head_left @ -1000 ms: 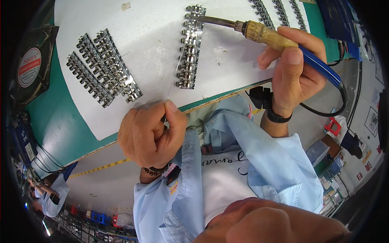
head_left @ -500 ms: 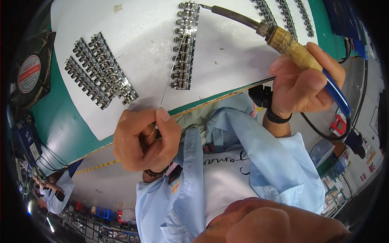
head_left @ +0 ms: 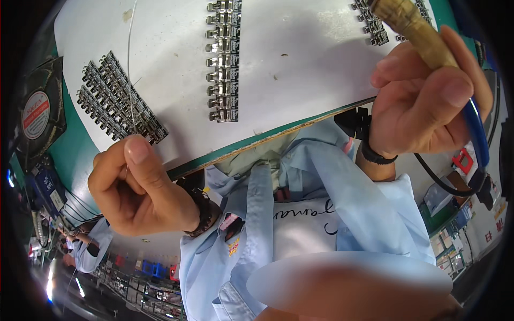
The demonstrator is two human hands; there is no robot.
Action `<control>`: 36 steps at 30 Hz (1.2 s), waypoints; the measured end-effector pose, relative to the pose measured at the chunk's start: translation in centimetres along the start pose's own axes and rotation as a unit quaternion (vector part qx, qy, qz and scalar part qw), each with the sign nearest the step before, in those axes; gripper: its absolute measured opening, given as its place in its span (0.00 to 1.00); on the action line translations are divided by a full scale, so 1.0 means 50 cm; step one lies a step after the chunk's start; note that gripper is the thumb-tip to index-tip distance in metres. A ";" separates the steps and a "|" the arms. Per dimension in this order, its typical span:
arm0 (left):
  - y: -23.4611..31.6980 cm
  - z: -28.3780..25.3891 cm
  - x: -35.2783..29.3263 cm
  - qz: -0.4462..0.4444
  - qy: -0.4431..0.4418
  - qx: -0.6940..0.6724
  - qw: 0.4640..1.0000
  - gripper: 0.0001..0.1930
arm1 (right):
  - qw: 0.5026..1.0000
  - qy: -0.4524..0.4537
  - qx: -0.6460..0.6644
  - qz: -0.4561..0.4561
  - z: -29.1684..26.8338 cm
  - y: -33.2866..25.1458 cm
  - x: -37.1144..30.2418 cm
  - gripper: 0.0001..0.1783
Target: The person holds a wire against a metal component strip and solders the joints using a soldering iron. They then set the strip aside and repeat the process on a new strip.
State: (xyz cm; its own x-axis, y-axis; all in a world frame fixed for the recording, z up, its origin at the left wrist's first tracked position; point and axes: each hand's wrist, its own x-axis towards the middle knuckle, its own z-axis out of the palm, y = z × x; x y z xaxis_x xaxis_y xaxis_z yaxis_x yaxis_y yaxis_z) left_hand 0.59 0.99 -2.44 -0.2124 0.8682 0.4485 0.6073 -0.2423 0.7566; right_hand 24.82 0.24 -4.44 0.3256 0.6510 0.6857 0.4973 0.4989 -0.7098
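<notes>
My left hand [head_left: 134,187] is closed, pinching a thin solder wire [head_left: 129,64] that runs up over the white work board [head_left: 300,80]. My right hand [head_left: 428,101] grips a soldering iron [head_left: 412,24] by its tan handle; a blue cord sleeve [head_left: 476,134] trails down from it. The iron's tip is out of view past the top edge. A vertical strip of small metal connectors [head_left: 222,59] lies on the board between my hands. A block of similar connectors [head_left: 115,101] lies just above my left hand.
More connector strips [head_left: 375,27] sit at the board's top right. A small black fan [head_left: 40,115] stands at the left on the green bench. A black cable [head_left: 439,179] hangs by my right wrist. Another person in light blue [head_left: 88,246] is at the lower left.
Both hands now look larger and closer to the camera. The iron's tip has left the connector strip and passed out of the top edge. My left hand moved left, still pinching the wire.
</notes>
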 end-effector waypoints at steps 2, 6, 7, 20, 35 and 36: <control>0.001 0.018 -0.010 -0.010 0.037 -0.041 0.998 0.07 | 1.000 0.007 0.011 0.006 -0.003 0.006 0.001 0.24; -0.003 0.024 -0.005 -0.006 0.033 -0.076 0.997 0.07 | 0.999 0.016 0.035 0.011 -0.006 0.020 0.005 0.22; -0.004 0.023 -0.003 -0.003 0.026 -0.079 0.997 0.08 | 0.999 0.018 0.040 0.012 -0.010 0.022 0.006 0.22; 0.005 -0.012 -0.030 0.079 -0.093 -0.042 0.992 0.07 | 0.991 0.095 -0.012 0.092 0.009 -0.038 -0.015 0.15; 0.025 -0.030 0.023 0.129 -0.157 -0.024 0.979 0.05 | 0.993 -0.001 -0.063 0.096 -0.009 -0.024 -0.031 0.16; 0.025 -0.030 0.024 0.142 -0.162 -0.032 0.976 0.05 | 0.992 -0.002 -0.070 0.105 -0.007 -0.024 -0.029 0.16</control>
State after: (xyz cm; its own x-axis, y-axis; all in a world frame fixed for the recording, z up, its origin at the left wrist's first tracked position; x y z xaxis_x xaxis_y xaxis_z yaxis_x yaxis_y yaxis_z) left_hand -0.09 1.09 -0.24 0.2168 0.8512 0.4781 0.5558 -0.5102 0.6563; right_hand 24.04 -1.50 -4.50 0.4306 0.7345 0.5246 0.5259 0.2682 -0.8072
